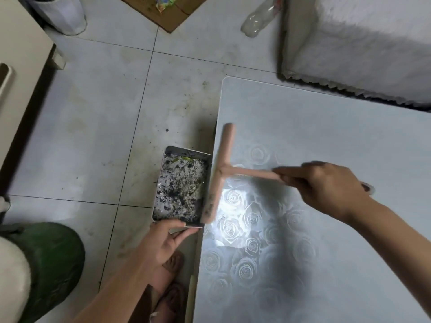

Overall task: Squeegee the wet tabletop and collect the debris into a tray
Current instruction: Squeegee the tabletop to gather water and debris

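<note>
On my feed, the right hand, blurred, has its fingers curled round the handle of a pink squeegee. The blade lies along the left edge of the rose-patterned table, which shines with glare near that edge. The left hand grips the near end of a metal tray, thumb over the rim and fingers underneath, and holds it off the floor right against the table's left edge, beside the blade. Dark debris with green scraps lies in water inside the tray. Sandalled feet show below the left hand. A clear bottle and cardboard lie on the tiles beyond the table.
</note>
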